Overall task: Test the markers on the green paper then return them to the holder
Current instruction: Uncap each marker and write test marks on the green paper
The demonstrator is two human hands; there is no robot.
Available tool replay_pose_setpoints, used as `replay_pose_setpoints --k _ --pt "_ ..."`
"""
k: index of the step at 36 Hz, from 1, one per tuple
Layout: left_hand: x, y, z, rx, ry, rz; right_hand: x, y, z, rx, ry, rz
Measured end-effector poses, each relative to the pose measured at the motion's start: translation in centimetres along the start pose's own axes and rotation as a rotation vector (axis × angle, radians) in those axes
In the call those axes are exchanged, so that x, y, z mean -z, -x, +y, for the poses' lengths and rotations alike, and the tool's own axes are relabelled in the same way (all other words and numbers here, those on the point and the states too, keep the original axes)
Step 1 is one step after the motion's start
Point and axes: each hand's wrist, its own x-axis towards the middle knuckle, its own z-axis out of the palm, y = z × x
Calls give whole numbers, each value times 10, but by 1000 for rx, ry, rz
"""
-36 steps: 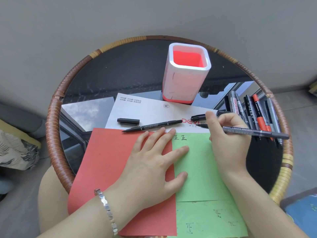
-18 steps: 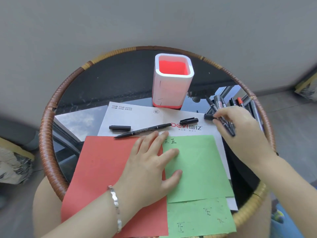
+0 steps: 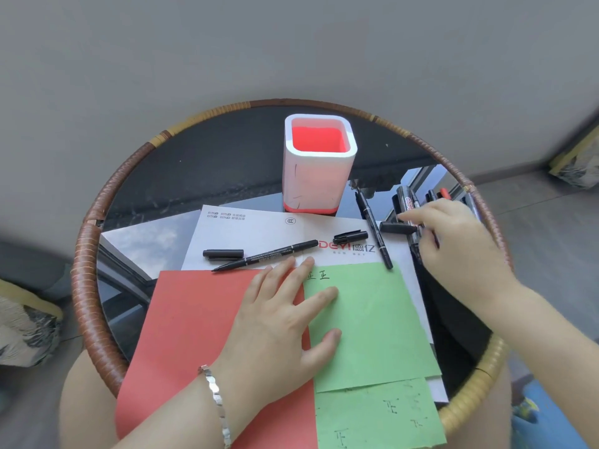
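Note:
The white holder (image 3: 319, 183) with a red inside stands at the back of the round table. My left hand (image 3: 285, 319) lies flat, fingers spread, across the edge of the green paper (image 3: 372, 319), which has two written marks at its top. One thin black marker (image 3: 374, 228) lies uncapped from beside the holder to the green paper's top right corner. Another uncapped marker (image 3: 265, 255) lies left of it, with its cap (image 3: 223, 253) nearby. My right hand (image 3: 453, 244) rests over the marker pile (image 3: 410, 199) at the right, with its fingertips on a black cap (image 3: 397, 227).
A red paper (image 3: 201, 319) lies under my left hand. A white printed sheet (image 3: 252, 228) sits behind both papers, with a loose black cap (image 3: 350, 236) on it. A second green sheet (image 3: 372, 416) with marks lies at the front. The table has a raised wicker rim (image 3: 84, 270).
My right hand has laid down the marker it held and moved right to the pile. That marker now lies beside the holder. My left hand stayed flat on the papers.

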Motion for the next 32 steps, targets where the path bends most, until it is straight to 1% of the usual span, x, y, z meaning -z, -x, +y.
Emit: replay_pose_setpoints --k 2,4,6,10,15,17,19,22,26,28,32 --pt "0 0 0 -1 4 1 10 1 3 -97 -32 -3" --pt "0 0 0 -2 6 1 14 2 5 -160 -18 -45" --pt "0 0 0 -2 8 2 14 2 5 -192 14 -109" --pt "-1 0 0 -3 25 2 7 -4 -2 -210 180 -196" --pt "0 0 0 2 21 -7 0 -15 -9 -294 239 -251" --pt "-1 0 0 4 27 -8 -2 -19 -10 -333 205 -261" --pt "-1 0 -1 4 36 -8 0 -21 -10 -414 57 -262" --pt "-1 0 -1 3 39 -5 10 -19 -9 -560 -243 -247" --pt "0 -1 0 -1 30 -1 21 -3 -10 -740 -838 -150" --pt "-1 -1 -1 -3 27 -1 21 9 -12 -757 -1010 -51" --pt "-1 -1 -1 -6 24 -5 20 27 -27 -647 -1158 46"
